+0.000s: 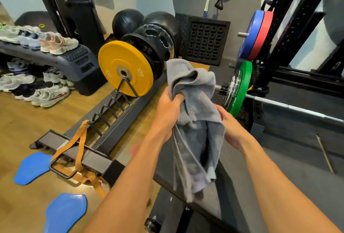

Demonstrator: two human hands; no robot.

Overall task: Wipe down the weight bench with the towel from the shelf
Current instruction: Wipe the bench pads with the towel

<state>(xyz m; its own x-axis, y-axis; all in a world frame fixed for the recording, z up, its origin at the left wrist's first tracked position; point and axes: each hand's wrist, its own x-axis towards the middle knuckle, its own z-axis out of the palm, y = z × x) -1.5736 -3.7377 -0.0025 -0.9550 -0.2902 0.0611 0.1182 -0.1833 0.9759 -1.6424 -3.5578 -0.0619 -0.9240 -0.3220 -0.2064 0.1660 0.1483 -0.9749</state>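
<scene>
A grey towel [193, 117] hangs bunched between both my hands in the middle of the view. My left hand [167, 113] grips its upper part, fingers closed into the cloth. My right hand [230, 128] holds its right edge from behind. The towel's lower end dangles over the dark padded weight bench [234, 191], which runs under my forearms toward the bottom of the view. Whether the cloth touches the pad I cannot tell.
A floor plate rack [104, 136] with a yellow 15 kg plate [126, 68] and black plates lies left of the bench. A barbell with a green plate [240, 87] sits on the black rack at right. Shoes fill a low shelf [61, 59] at left. Blue pads lie on the wood floor.
</scene>
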